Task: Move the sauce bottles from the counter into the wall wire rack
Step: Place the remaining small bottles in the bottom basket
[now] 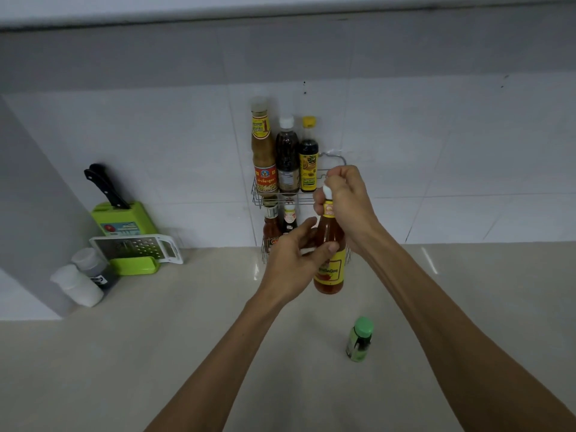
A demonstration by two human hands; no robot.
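Note:
A tall chili sauce bottle [331,244] with orange-red sauce, a yellow label and a white cap hangs upright above the counter, in front of the wall wire rack [258,194]. My right hand [346,201] grips its neck and cap from above. My left hand [294,260] holds its body, thumb across the label. The rack's upper tier carries three bottles: a tan sauce [263,148], a dark one with a white cap [287,157] and a dark one with a yellow cap [308,157]. Two small bottles [280,222] stand in the lower tier. A small green-capped bottle [360,339] stands on the counter.
At the left wall stands a green knife block [124,219] with black-handled knives and a white grater [137,247] leaning on it. Two white-capped shakers [84,275] stand beside it. The beige counter [156,353] runs along the white tiled wall.

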